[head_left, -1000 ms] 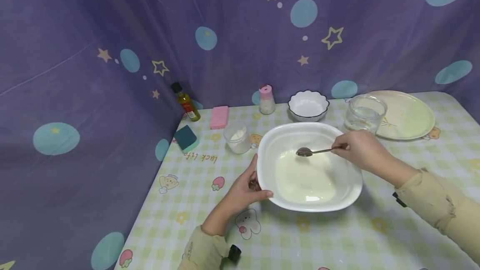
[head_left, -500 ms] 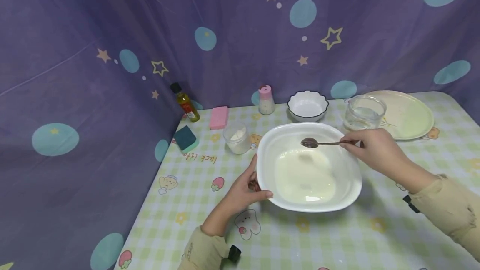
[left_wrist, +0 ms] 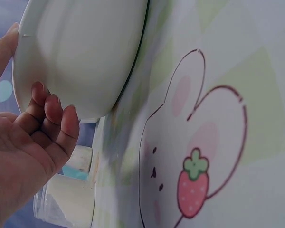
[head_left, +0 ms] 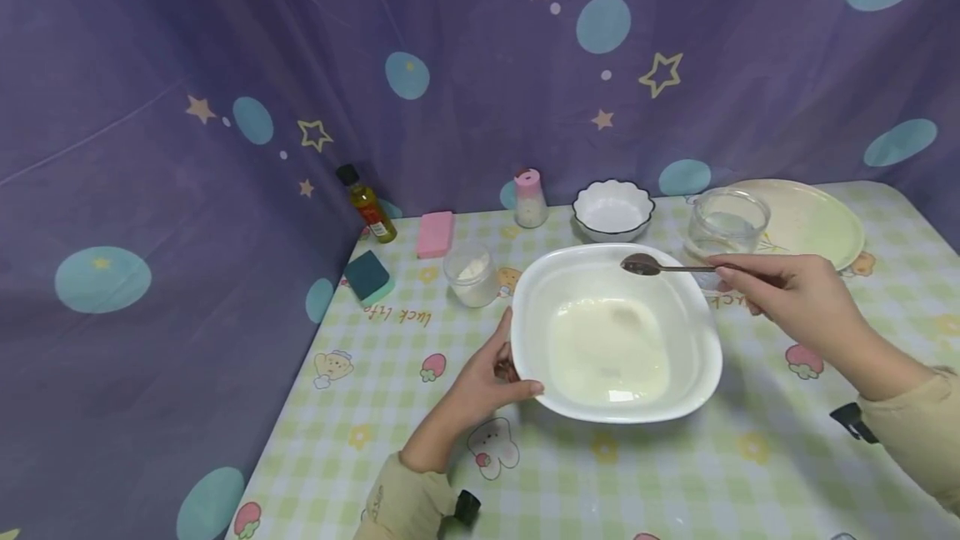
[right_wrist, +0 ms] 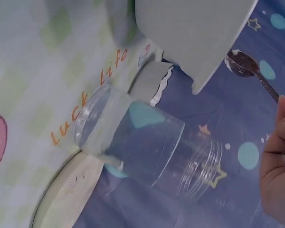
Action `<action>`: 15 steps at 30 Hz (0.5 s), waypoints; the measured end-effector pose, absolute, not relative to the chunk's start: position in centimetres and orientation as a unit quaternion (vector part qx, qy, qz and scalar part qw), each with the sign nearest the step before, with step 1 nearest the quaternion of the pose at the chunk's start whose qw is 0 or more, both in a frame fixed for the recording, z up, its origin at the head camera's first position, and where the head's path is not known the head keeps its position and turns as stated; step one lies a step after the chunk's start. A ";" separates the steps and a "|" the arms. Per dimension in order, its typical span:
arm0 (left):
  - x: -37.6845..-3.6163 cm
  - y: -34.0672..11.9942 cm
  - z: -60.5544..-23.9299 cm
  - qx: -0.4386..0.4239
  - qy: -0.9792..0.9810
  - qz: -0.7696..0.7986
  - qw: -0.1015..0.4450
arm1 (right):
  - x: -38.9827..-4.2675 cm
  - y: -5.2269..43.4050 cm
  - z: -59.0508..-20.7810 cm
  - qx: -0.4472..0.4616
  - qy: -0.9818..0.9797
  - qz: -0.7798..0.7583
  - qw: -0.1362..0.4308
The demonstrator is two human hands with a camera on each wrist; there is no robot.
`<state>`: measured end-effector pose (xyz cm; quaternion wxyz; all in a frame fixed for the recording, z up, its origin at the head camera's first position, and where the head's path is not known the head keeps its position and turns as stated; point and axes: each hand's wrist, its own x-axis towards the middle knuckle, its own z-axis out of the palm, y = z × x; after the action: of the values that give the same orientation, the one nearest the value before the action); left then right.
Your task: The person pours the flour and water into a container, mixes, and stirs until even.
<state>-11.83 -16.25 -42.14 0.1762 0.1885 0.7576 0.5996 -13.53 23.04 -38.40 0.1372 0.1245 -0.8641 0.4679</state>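
Note:
A large white basin [head_left: 622,416] holds a shallow pale, milky liquid [head_left: 600,348]. My left hand [head_left: 480,382] grips its left rim, thumb on top; in the left wrist view the curled fingers [left_wrist: 69,126] lie against the outer wall. With my right hand [head_left: 806,302] I pinch the handle of a brown metal spoon [head_left: 641,264], level over the basin's far right rim. White residue clings to the tip of the spoon [right_wrist: 241,63] in the right wrist view. Just behind the spoon stands a clear jar [head_left: 726,227] with water in it.
At the back stand a scalloped white bowl [head_left: 613,211], a pink-topped shaker [head_left: 529,200] and a pale oval plate [head_left: 821,227]. Left of the basin are a cup of white powder [head_left: 472,277], a pink sponge [head_left: 435,235], a dark green sponge [head_left: 367,277] and an oil bottle [head_left: 367,207].
My right hand has drawn the spoon up and to the right, from low inside the basin to over its far right rim. The left hand keeps its grip on the basin.

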 end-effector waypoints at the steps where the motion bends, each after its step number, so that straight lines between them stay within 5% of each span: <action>1: -11.8 -16.2 -42.1 0.189 0.758 0.599 0.177 | -13.4 23.3 -38.4 0.120 -0.859 0.479 0.137; 15: -11.9 -16.3 -42.2 0.197 0.757 0.599 0.173 | -10.3 27.2 -38.8 0.092 -0.864 0.425 0.253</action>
<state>-11.92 -16.28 -42.22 0.1730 0.1969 0.7569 0.5987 -10.25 27.19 -38.76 0.2527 0.0918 -0.8641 0.4255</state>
